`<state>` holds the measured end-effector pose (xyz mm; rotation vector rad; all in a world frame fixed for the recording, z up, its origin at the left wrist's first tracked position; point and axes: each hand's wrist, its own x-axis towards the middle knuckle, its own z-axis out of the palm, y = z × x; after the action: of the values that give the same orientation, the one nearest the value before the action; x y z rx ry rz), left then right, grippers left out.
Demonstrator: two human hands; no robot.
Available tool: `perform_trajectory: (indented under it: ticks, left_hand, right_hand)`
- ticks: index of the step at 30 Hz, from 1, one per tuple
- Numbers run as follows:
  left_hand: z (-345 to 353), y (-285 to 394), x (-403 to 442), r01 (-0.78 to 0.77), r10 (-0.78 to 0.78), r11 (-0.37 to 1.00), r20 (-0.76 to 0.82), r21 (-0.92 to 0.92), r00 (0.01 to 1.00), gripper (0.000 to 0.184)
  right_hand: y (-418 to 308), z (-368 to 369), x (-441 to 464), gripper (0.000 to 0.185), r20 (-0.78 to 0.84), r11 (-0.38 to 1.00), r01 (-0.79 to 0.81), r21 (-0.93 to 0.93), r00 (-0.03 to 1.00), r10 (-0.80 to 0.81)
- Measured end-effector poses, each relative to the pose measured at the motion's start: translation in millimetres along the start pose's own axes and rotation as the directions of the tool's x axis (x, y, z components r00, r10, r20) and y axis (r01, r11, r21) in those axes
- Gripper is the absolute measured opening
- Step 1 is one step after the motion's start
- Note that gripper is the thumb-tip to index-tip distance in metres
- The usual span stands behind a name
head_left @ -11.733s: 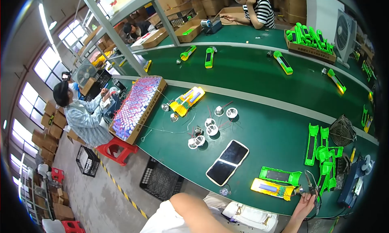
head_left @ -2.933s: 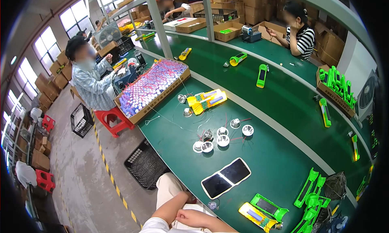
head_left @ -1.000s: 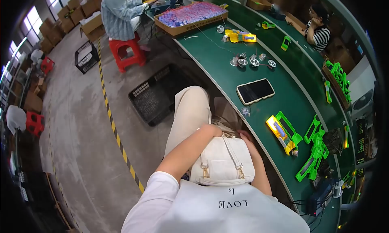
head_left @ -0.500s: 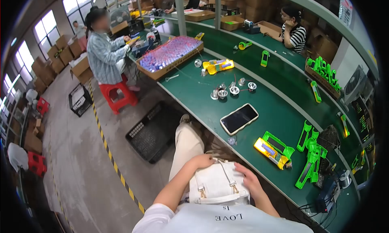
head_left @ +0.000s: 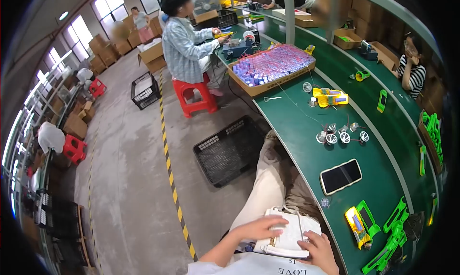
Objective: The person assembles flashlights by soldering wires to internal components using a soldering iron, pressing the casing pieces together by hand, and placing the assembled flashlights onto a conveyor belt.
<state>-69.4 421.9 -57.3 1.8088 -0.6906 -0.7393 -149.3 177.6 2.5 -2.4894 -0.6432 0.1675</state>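
Taking the white handbag as the centre of the clock, a black plastic crate (head_left: 149, 101) stands on the floor between ten and eleven o'clock, and a black-and-yellow striped tape line (head_left: 175, 191) passes at ten. A co-worker (head_left: 184, 47) in a pale blue checked shirt sits on a red stool (head_left: 184, 94) at eleven o'clock; nearer, in the same direction, lies a black basket (head_left: 225, 167). The person's left hand (head_left: 261, 228) rests upon the bag, its grip spread, with the fingers stretched toward three o'clock. At twelve, a carton of wired battery cells (head_left: 282, 85) stands on the green table (head_left: 297, 126). The white handbag (head_left: 290, 233) itself is on the person's lap, beside the table edge. The right hand (head_left: 320, 251) touches its right side with bent fingers; I cannot tell if its grip is pinching anything. On the table, silver reflectors (head_left: 344, 138) gather at one o'clock, a smartphone (head_left: 340, 177) lies between one and two, and at three o'clock lie a yellow lamp housing (head_left: 355, 227) and, further right, green housing pieces (head_left: 396, 236).
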Motion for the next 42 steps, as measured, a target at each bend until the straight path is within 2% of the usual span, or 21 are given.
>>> perform_trajectory:
  ticks: [4, 6, 8, 9, 10, 13, 16, 20, 22, 24, 26, 28, 30, 32, 33, 34, 36, 37, 39, 40, 42]
  left_hand:
    - [-14.2, 15.9, -1.0, -0.187, 0.186, 0.982, 0.084, 0.003, 0.979, 0.040]
    - [-24.0, 17.5, 6.1, -0.209, 0.206, 0.978, 0.129, 0.012, 0.970, 0.044]
    - [-35.0, 23.7, 13.3, -0.348, 0.351, 0.926, 0.009, 0.148, 0.936, 0.048]
    - [-41.1, 33.8, 18.8, -0.351, 0.358, 0.928, -0.032, 0.123, 0.933, 0.048]
    - [-46.2, 37.5, 26.0, -0.372, 0.374, 0.922, 0.003, 0.113, 0.928, 0.048]
    - [-51.6, 34.8, 41.8, -0.265, 0.317, 0.921, -0.154, 0.286, 0.936, 0.039]
    - [-64.4, 18.4, 44.5, -0.319, 0.358, 0.932, -0.320, 0.170, 0.877, 0.031]
    - [-75.8, 5.7, 30.0, -0.340, 0.393, 0.918, -0.363, 0.203, 0.845, 0.025]
    - [-72.8, 9.1, 25.8, -0.314, 0.356, 0.934, -0.377, 0.171, 0.855, 0.025]
    - [-67.3, 7.9, 25.7, -0.254, 0.329, 0.937, -0.365, 0.240, 0.871, 0.024]
    - [-62.9, 5.3, 29.2, -0.250, 0.328, 0.939, -0.386, 0.238, 0.862, 0.024]
    - [-59.3, 1.9, 24.6, -0.176, 0.281, 0.952, -0.491, 0.251, 0.824, 0.025]
    - [-59.0, 5.0, 28.7, -0.216, 0.310, 0.940, -0.396, 0.265, 0.864, 0.029]
    - [-55.7, 6.3, 30.3, -0.250, 0.351, 0.920, -0.349, 0.303, 0.869, 0.034]
    - [-54.8, 11.2, 29.4, -0.245, 0.354, 0.914, -0.339, 0.324, 0.871, 0.036]
    - [-53.9, 16.8, 30.0, -0.253, 0.363, 0.905, -0.312, 0.342, 0.878, 0.038]
    - [-51.4, 22.6, 31.6, -0.253, 0.372, 0.891, -0.286, 0.377, 0.883, 0.041]
    - [-49.1, 24.9, 34.0, -0.221, 0.352, 0.893, -0.305, 0.391, 0.885, 0.041]
    - [-44.7, 33.9, 38.9, -0.164, 0.320, 0.893, -0.336, 0.419, 0.886, 0.043]
    - [-43.3, 37.1, 41.9, -0.188, 0.334, 0.887, -0.306, 0.421, 0.891, 0.043]
    - [-38.5, 39.0, 48.1, -0.112, 0.279, 0.882, -0.315, 0.457, 0.907, 0.041]
  right_hand:
    - [10.4, -1.1, 32.2, 0.048, 0.174, 0.985, 0.162, -0.055, 0.973, -0.151]
    - [0.4, -11.0, 42.7, 0.035, 0.056, 0.999, 0.052, 0.000, 0.997, -0.052]
    - [8.8, -0.2, 38.6, 0.022, -0.279, 0.855, -0.222, 0.469, 0.881, 0.382]
    - [5.4, -3.5, 43.0, 0.027, -0.377, 0.817, -0.246, 0.522, 0.792, 0.479]
    - [3.5, -6.9, 43.6, 0.026, -0.331, 0.724, -0.295, 0.623, 0.739, 0.586]
    - [-7.3, 3.7, 56.2, 0.027, -0.454, 0.736, -0.213, 0.643, 0.668, 0.589]
    - [-24.9, 10.5, 72.1, 0.027, -0.552, 0.807, -0.166, 0.566, 0.651, 0.521]
    - [-42.1, -0.1, 84.5, 0.024, -0.338, 0.691, -0.249, 0.678, 0.730, 0.595]
    - [-38.1, -5.0, 80.1, 0.022, -0.082, 0.666, -0.341, 0.663, 0.852, 0.518]
    - [-42.3, -7.1, 79.1, 0.021, -0.050, 0.725, -0.394, 0.565, 0.861, 0.507]
    - [-40.5, -9.6, 77.6, 0.026, -0.126, 0.930, -0.171, 0.327, 0.967, 0.222]
    - [-50.7, -15.1, 74.0, 0.024, -0.151, 0.956, -0.101, 0.275, 0.978, 0.146]
    - [-53.9, -24.9, 70.7, 0.044, -0.222, 0.931, -0.224, 0.287, 0.930, 0.292]
    - [-49.0, -33.8, 59.2, 0.049, -0.320, 0.933, -0.088, 0.348, 0.925, 0.206]
    - [-41.4, -30.3, 51.8, 0.050, -0.476, 0.840, 0.149, 0.521, 0.868, 0.141]
    - [-29.0, -29.6, 49.9, 0.042, -0.614, 0.777, 0.436, 0.453, 0.785, -0.083]
    - [-59.6, -42.6, 65.1, 0.031, -0.754, 0.359, 0.708, 0.608, 0.657, -0.020]
    - [-72.3, -56.7, 75.5, 0.031, -0.757, 0.366, 0.707, 0.606, 0.653, -0.006]
    - [-86.4, -88.2, 94.4, 0.034, -0.718, -0.057, 0.717, 0.695, 0.686, -0.122]
    - [-84.4, -96.8, 97.2, 0.034, -0.731, -0.035, 0.733, 0.680, 0.674, -0.106]
    - [-77.5, -111.0, 97.4, 0.046, -0.727, -0.286, 0.670, 0.685, 0.652, -0.216]
